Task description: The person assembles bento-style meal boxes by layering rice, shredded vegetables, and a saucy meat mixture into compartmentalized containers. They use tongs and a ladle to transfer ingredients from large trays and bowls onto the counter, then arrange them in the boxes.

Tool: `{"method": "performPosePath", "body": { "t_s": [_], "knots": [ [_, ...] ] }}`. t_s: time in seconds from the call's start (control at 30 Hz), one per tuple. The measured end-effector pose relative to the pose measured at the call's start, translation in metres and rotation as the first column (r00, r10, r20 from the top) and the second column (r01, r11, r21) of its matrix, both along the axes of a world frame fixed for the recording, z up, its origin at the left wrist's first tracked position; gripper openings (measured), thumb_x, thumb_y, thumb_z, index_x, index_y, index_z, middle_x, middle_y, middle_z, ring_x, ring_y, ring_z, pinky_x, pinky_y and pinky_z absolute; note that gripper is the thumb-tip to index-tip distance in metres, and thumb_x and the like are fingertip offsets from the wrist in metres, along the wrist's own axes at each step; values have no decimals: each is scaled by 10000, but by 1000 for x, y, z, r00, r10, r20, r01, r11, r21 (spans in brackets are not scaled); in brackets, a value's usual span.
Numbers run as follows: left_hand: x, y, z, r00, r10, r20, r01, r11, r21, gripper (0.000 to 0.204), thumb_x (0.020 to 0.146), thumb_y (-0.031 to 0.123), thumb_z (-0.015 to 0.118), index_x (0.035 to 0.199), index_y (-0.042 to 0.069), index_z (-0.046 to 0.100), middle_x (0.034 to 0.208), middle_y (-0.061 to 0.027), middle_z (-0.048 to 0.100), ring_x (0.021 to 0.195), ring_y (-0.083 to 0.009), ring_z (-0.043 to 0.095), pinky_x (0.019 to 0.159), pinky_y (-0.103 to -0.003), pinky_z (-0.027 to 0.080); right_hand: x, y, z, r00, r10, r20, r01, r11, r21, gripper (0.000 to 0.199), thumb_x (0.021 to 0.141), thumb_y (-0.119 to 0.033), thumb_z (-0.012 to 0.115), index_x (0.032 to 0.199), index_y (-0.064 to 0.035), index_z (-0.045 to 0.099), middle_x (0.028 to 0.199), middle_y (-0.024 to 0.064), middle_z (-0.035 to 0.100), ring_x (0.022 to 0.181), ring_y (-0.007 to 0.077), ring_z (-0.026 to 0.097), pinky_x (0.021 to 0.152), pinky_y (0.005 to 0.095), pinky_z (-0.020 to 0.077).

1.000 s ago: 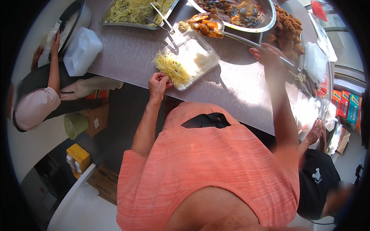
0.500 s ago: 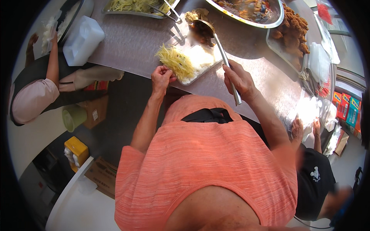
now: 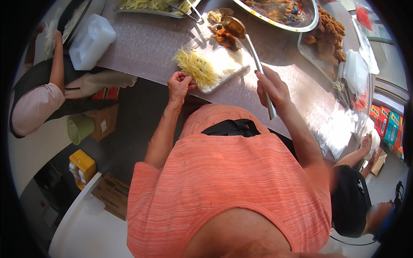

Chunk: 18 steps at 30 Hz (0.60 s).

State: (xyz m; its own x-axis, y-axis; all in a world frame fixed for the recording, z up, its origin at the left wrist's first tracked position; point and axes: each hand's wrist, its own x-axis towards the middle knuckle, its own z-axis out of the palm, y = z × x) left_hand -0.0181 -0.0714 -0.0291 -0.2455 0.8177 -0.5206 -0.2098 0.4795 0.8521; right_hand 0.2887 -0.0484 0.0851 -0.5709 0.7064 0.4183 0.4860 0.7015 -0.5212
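A clear plastic meal container lies near the table's front edge. It holds yellow shredded potato at the left, white rice, brown saucy food and a pale tan food at the far end. My left hand is closed, its fingertips pinching the container's near left corner. My right hand is wrapped round the handle of a metal ladle. The ladle's bowl is tilted just above the brown food; sauce coats its inside.
Beyond the container are a tray of shredded potato with tongs, a big metal basin of stew and a tray of fried pieces. Stacked white containers stand left. Co-workers are at both sides; plastic bags lie right.
The ladle has tipped and brown food now lies in the container. My right hand has shifted slightly right and nearer. The right co-worker's hands have moved away from the bags.
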Motion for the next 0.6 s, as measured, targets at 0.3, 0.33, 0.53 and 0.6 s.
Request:
{"method": "performPosePath", "body": {
  "t_s": [0.3, 0.33, 0.53, 0.6],
  "knots": [
    [-3, -5, 5, 976, 57, -208, -49, 998, 43, 191, 807, 49, 653, 980, 9, 582, 830, -38, 619, 703, -104, 607, 598, -244, 543, 1, -7, 2, 989, -113, -100, 90, 975, -204, 393, 713, 59, 644, 1099, 38, 569, 947, 183, 578, 650, 210, 595, 501, 277, 485],
    [-3, -4, 6, 949, 88, -301, -68, 995, 78, 214, 802, 58, 663, 996, 9, 588, 830, -33, 619, 710, -100, 601, 607, -241, 531, 2, -6, -1, 997, -37, -73, 27, 990, -140, 395, 696, 73, 652, 1082, 35, 580, 981, 197, 583, 675, 224, 614, 517, 287, 505],
    [-2, 32, 33, 754, 36, -656, 225, 924, 309, 283, 763, 125, 686, 1022, 26, 629, 809, -48, 623, 685, -144, 604, 657, -284, 512, 0, -6, 6, 959, -252, -130, 216, 947, -239, 327, 702, 102, 650, 1018, 22, 621, 1007, 205, 616, 765, 246, 671, 605, 299, 557],
    [7, 54, 38, 691, -56, -721, 367, 887, 282, 284, 761, 142, 679, 1021, 35, 636, 816, -66, 627, 705, -182, 610, 665, -310, 513, -2, -2, 16, 920, -326, -217, 286, 938, -195, 298, 723, 106, 639, 1008, 22, 627, 983, 200, 626, 796, 243, 686, 639, 290, 567]
  ]
}}
